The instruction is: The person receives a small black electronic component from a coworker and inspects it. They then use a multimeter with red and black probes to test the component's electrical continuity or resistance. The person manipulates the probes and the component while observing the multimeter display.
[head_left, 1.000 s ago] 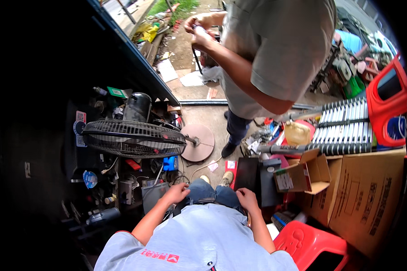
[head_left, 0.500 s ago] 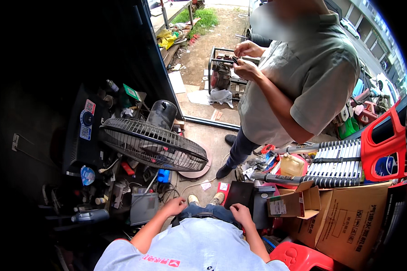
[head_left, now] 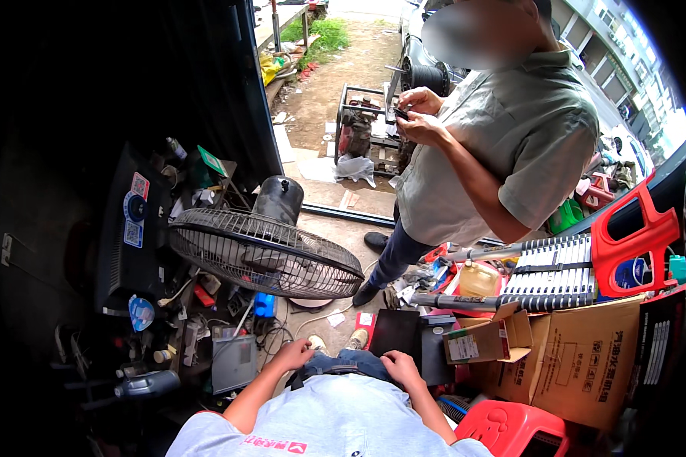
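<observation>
My left hand [head_left: 291,353] rests at the left of my waist with its fingers loosely bent and apart, holding nothing that I can see. My right hand [head_left: 398,365] rests likewise at the right side, open. A standing person [head_left: 495,160] in a grey-green shirt faces me, both hands [head_left: 423,114] raised around a small dark object that I cannot make out. Between us at the left, a large black fan [head_left: 263,255] stands with its caged head tilted. My feet [head_left: 356,340] are on the floor near a dark flat panel [head_left: 398,333].
Cluttered shelving and a dark monitor [head_left: 133,228] line the left. A telescopic ladder [head_left: 552,266], cardboard boxes [head_left: 579,358] and red plastic stools [head_left: 518,426] crowd the right. Beyond the door sill [head_left: 347,215] stand a framed engine machine [head_left: 354,129] and a cable reel [head_left: 423,80].
My view has tilted upward, bringing more of the yard and the person's upper body in. The person's hands stay raised around the small object. My hands have barely moved.
</observation>
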`<action>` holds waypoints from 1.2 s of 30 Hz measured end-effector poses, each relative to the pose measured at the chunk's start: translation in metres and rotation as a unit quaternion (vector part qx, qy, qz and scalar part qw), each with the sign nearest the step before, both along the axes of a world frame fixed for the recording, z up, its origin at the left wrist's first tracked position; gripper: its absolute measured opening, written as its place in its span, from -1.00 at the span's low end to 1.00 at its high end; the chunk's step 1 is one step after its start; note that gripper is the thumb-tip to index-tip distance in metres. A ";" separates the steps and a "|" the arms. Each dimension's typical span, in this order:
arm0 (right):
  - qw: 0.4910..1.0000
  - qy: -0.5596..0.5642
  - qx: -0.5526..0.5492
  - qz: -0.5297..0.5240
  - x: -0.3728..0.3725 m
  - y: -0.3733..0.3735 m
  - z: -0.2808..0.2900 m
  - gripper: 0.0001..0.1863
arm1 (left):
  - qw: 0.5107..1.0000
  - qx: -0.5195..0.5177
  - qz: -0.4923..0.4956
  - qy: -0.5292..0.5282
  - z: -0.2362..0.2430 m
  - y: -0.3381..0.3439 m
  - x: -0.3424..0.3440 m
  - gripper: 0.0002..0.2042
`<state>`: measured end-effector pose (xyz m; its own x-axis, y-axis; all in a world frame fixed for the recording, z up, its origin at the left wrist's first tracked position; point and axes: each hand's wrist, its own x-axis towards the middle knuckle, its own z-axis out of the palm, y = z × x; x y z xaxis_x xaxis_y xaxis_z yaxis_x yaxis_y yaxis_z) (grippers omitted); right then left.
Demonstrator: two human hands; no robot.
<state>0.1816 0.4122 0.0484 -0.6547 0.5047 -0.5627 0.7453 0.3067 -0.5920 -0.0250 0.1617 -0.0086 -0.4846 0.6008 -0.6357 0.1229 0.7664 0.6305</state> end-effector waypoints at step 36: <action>0.899 0.306 0.302 0.082 -0.269 0.151 0.256 -0.74 | 0.995 -0.010 0.098 -0.019 -0.005 -0.050 -0.013 -0.59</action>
<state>-0.0874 0.5628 0.3043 -0.8425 0.4650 0.2720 0.2516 0.7861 -0.5646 -0.0384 0.1113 -0.0136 -0.5663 0.4850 -0.6664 -0.0529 0.7855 0.6166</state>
